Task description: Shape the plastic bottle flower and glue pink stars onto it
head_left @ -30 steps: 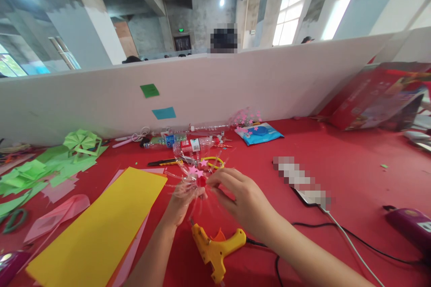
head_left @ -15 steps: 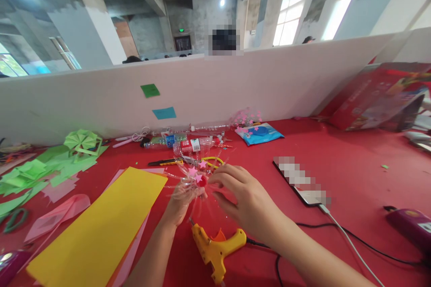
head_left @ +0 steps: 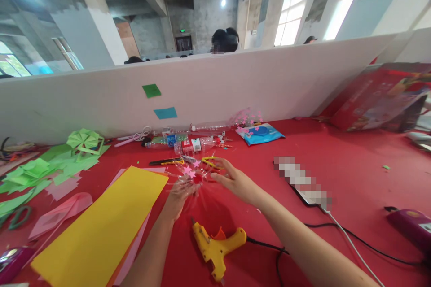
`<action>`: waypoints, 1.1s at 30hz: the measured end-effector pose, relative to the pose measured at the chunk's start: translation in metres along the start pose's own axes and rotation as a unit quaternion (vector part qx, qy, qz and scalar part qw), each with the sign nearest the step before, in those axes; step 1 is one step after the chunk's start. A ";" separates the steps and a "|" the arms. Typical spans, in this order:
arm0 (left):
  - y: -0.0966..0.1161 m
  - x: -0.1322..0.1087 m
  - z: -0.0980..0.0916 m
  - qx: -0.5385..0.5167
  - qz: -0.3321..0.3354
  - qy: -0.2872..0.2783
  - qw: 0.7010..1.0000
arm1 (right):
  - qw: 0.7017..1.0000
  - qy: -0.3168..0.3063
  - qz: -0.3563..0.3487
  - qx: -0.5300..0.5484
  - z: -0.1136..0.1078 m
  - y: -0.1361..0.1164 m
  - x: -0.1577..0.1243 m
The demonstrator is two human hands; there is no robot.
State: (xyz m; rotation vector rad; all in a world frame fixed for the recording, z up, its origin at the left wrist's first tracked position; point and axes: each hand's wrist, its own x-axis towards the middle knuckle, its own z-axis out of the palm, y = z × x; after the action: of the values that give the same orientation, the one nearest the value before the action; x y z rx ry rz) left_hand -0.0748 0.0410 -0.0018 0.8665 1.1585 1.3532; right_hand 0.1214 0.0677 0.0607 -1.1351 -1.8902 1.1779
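My left hand is closed around a clear plastic bottle top whose side is cut into thin strips that fan outward. A red cap sits at its centre, with pink paper stars on the strips beside it. Just right of the strips is my right hand, thumb and fingers apart; whether a fingertip touches a strip cannot be made out. Behind its fingertips lie yellow-handled scissors. A yellow glue gun rests on the red table below both hands.
Yellow paper lies at left, near green paper pieces. Plastic bottles, a cutter knife and a blue wipes packet are behind. At right are a phone, cables and a purple device. A white partition stands behind.
My right hand has drawn back slightly from the red cap, up toward the scissors, and its fingers have spread. My left hand has tilted the bottle top a little leftward.
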 end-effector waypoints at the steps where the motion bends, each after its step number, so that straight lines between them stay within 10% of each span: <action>1: -0.001 0.001 -0.002 0.006 -0.003 -0.003 1.000 | 0.998 -0.023 0.036 0.040 0.004 0.004 0.003; 17: 0.010 0.013 -0.032 0.057 -0.093 -0.046 0.993 | 0.995 -0.003 0.093 -0.031 0.024 0.053 0.025; 33: 0.022 0.012 -0.037 0.129 -0.038 -0.007 0.991 | 0.972 0.039 0.041 -0.227 0.004 0.008 0.007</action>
State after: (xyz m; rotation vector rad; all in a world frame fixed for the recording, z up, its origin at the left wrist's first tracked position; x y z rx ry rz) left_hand -0.1180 0.0488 0.0084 1.0023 1.3619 1.1505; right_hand 0.1177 0.0740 0.0522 -1.4891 -2.1286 0.7411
